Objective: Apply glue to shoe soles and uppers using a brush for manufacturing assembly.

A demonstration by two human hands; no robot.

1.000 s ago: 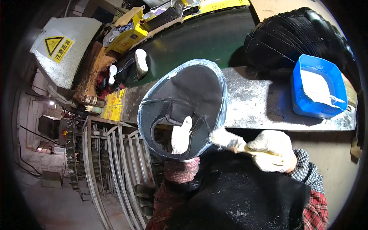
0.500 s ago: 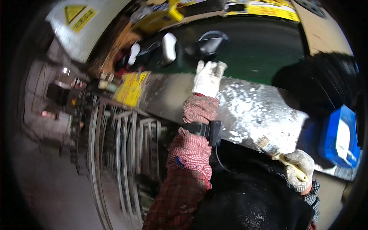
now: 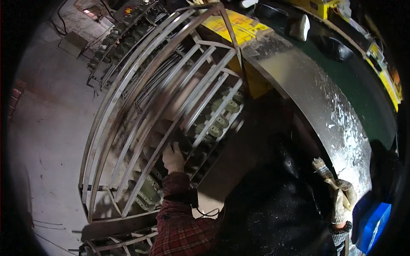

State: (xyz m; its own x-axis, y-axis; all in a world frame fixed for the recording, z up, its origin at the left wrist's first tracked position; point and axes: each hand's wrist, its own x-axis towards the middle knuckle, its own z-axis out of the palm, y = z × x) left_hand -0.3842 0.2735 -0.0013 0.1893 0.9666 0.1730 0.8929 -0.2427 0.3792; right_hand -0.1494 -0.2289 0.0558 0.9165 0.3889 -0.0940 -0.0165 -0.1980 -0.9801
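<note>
The white-gloved left hand [image 3: 173, 160], half-curled, hold unclear, has swung from the green belt [image 3: 363, 94] to the grey metal-barred rack [image 3: 150, 168] around its fingers; brushing seems paused, the white-gloved right hand [image 3: 344, 197] closed round the pale-handled brush [image 3: 323, 170].

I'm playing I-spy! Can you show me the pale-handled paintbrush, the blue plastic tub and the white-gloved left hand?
Pale-handled paintbrush [image 3: 331, 182], head view: neck of the handle.
Blue plastic tub [image 3: 370, 225], head view: side wall.
White-gloved left hand [image 3: 174, 161], head view: middle of the glove.
</note>
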